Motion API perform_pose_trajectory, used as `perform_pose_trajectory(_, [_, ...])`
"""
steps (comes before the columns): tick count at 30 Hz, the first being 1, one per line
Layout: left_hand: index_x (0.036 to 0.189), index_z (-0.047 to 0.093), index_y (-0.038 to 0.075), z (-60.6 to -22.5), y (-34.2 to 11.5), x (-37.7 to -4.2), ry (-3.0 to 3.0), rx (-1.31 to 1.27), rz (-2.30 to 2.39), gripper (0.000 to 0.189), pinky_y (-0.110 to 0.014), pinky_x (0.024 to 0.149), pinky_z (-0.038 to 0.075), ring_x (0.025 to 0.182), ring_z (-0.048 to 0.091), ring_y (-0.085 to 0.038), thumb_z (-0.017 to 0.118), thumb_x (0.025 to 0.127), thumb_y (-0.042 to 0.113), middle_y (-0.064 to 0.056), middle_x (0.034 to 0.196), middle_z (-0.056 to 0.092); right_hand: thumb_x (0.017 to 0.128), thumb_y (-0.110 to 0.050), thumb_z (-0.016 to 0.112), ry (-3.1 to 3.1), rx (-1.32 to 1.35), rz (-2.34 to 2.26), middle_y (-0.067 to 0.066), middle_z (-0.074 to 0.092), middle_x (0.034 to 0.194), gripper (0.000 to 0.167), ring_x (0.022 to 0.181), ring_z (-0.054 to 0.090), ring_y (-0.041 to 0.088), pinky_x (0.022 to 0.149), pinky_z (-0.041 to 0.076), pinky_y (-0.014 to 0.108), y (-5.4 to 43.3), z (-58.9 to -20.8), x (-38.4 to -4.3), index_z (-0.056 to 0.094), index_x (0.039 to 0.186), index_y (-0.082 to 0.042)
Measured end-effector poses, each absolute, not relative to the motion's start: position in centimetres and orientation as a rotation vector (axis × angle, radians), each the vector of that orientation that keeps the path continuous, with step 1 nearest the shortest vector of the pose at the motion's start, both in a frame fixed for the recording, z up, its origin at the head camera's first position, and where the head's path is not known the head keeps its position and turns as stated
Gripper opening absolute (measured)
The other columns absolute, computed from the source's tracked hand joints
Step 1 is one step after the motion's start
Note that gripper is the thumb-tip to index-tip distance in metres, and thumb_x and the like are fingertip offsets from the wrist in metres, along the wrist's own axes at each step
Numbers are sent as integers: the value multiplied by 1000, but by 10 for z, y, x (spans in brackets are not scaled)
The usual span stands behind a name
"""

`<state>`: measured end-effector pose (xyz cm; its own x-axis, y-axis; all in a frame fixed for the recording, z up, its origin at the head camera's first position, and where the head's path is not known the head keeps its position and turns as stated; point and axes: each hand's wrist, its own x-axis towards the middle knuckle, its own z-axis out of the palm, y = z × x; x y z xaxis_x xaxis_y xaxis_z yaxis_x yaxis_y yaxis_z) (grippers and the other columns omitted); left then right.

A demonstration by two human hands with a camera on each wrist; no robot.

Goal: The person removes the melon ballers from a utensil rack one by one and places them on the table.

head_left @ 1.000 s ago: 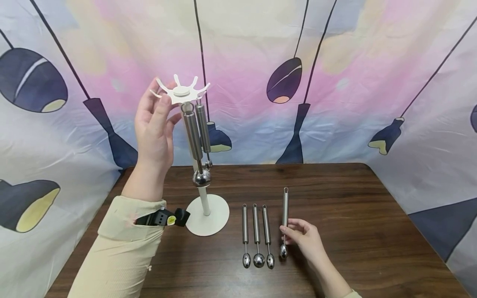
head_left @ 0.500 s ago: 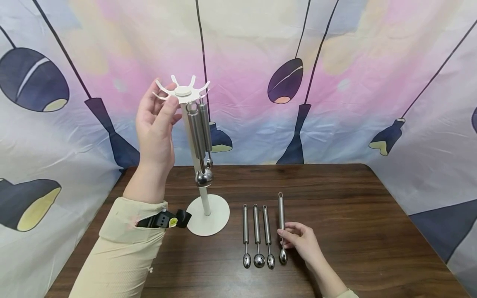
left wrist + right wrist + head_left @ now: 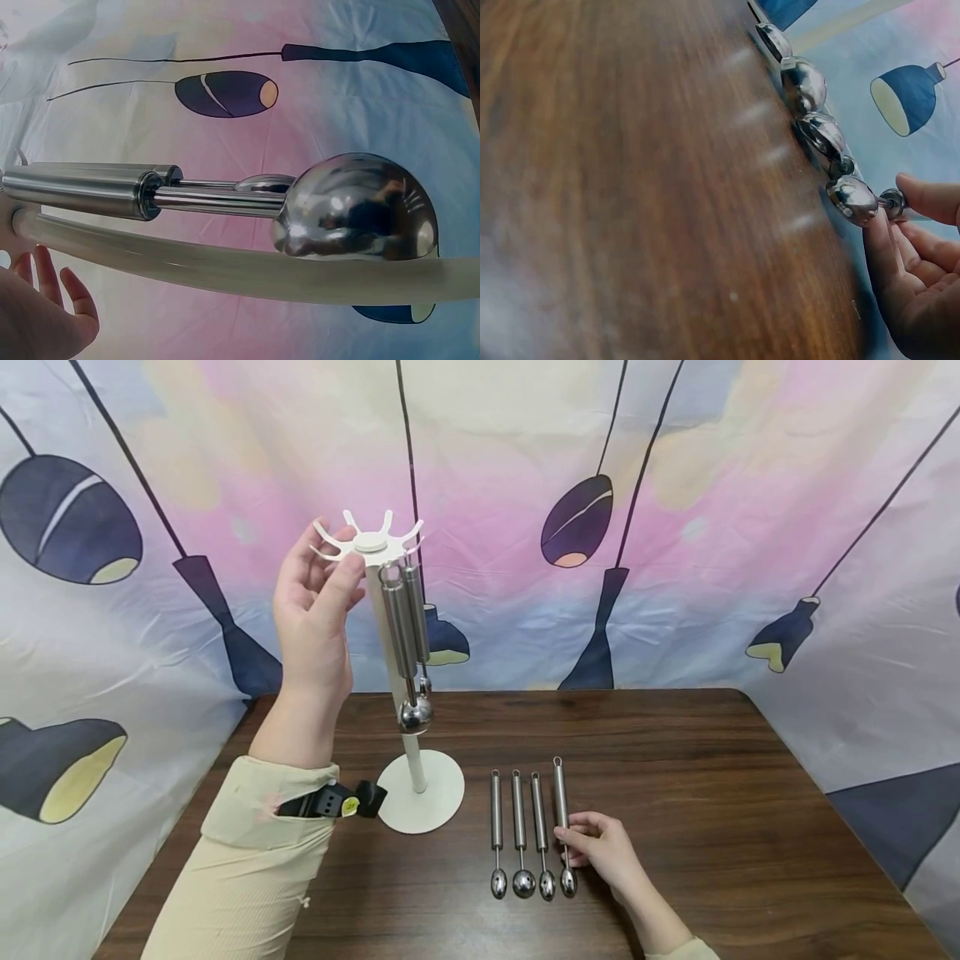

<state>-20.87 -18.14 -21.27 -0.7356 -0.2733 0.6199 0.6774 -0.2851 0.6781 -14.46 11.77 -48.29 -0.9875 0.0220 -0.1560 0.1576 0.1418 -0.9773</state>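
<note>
My left hand (image 3: 318,606) grips the spoked top of a white hook rack (image 3: 370,543), thumb in front and fingers behind. From its right-hand hooks hang a ball-ended melon baller (image 3: 414,714) and a smaller steel utensil (image 3: 417,618). Close up in the left wrist view, the melon baller's round bowl (image 3: 360,206) overlaps the rack's pole (image 3: 247,274). My right hand (image 3: 609,856) pinches an oval-bowled scoop (image 3: 562,793) by its lower handle and neck, close over the table; its bowl (image 3: 853,201) shows in the right wrist view.
Just left of the held scoop, several similar steel utensils (image 3: 519,814) lie side by side, bowls toward me. The rack's round base (image 3: 442,806) stands on the dark wooden table (image 3: 712,793). A lamp-patterned cloth (image 3: 480,452) hangs behind.
My right hand has brought its scoop leftward and slightly toward me, alongside the row. The rack's top and hanging utensils have turned slightly under my left hand.
</note>
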Motion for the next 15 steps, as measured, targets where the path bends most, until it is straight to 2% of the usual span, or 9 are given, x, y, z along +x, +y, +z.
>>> perform_pose_trajectory(6, [144,44,3,-214,-182,-211,-1367,-523,-2028,58,-25,84,44,101,54,-14,63,90,10,-3,124,63,86,-9,73,2326,226,-1937,9,67,84,40,60,63,14,56,57,25,116,-485,-146,59,115,16])
perform_pose_trajectory(15, [142,46,2,-215,-180,-212,-1326,-512,-2018,57,-27,84,44,99,53,-14,64,88,9,-2,121,65,83,-7,76,2462,238,-1821,9,68,77,29,54,62,12,52,57,27,111,-484,-150,65,101,12])
